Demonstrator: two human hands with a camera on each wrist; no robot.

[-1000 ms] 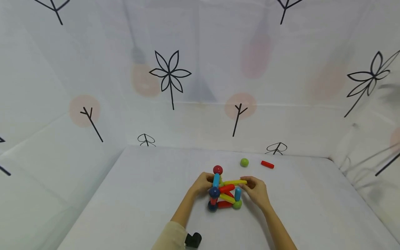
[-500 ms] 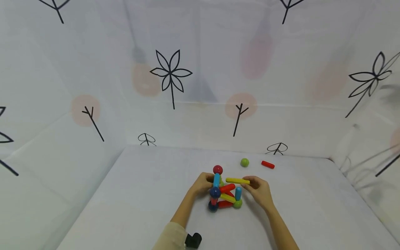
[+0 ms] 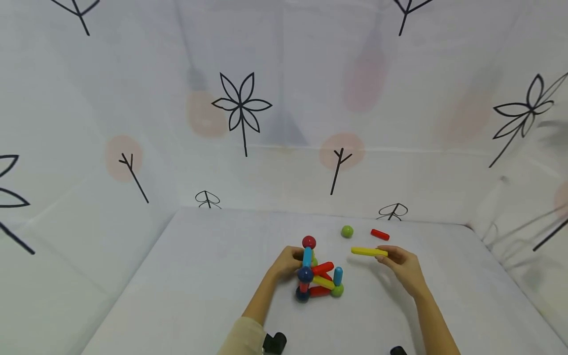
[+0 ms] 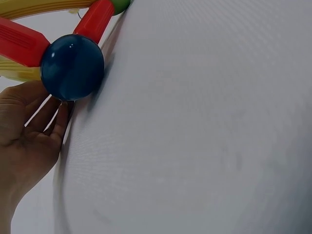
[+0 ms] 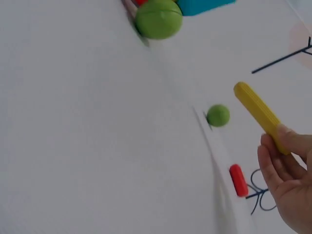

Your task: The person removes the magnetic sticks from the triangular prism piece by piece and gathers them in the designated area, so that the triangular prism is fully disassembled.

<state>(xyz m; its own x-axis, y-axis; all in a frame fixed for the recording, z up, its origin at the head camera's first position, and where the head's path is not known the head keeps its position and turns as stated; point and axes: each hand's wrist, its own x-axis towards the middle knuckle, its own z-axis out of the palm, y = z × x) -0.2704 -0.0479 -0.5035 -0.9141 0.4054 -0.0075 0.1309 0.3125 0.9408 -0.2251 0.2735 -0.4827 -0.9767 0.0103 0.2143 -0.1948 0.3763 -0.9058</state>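
A frame of coloured magnetic rods and balls (image 3: pixel 323 291) stands on the white table, with a red ball (image 3: pixel 309 242) at its top and dark blue balls on its near left side. My left hand (image 3: pixel 287 262) holds the frame from its left; its fingertips are partly hidden behind the rods. In the left wrist view, that hand (image 4: pixel 30 119) reaches in beside a blue ball (image 4: pixel 72 67). Off to the right, my right hand (image 3: pixel 404 266) pinches one end of a yellow magnetic rod (image 3: pixel 367 251), held in the air apart from the frame.
A loose green ball (image 3: pixel 347 231) and a short red rod (image 3: pixel 380 234) lie toward the back of the table. A printed white cloth (image 3: pixel 284 177) rises behind the table and along its sides.
My right hand has drawn the yellow rod away from the frame, rightward and slightly back. The left hand stays at the frame, which has hardly moved.
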